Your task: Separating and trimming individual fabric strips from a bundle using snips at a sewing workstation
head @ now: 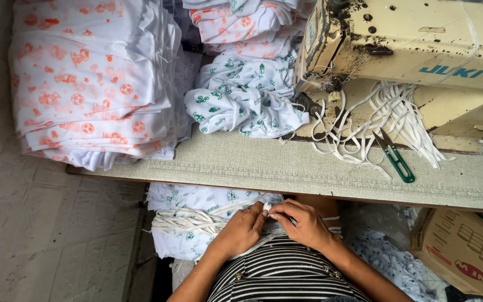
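**Both hands pinch a white elastic strip below the sewing table**

Biggest thing in shot: the grey sewing table [286, 168], and everything sits off it. On its far left end, a tall stack of white fabric with orange print [85, 84] spills over the edge. Toward the middle of the table, a smaller heap of white fabric with green print [241, 100] is pushed up against the cream sewing machine [415, 61], which fills the table's right end. In front of the machine, a loose tangle of white elastic strips [364, 126] trails across the tabletop, with green-handled thread snips [396, 158] lying just beside it.

Below the table's near edge, more green-print fabric [197, 198] lies on the lap, topped by a bundle of white elastic [188, 222]. A cardboard box [458, 249] sits under the table's right end.

Now the hands: left hand [241, 229] curled, fingertips closed on the end of a white elastic strip [267, 207]; right hand [304, 223] meets it there, fingers pinched on the same strip, just under the table's edge.
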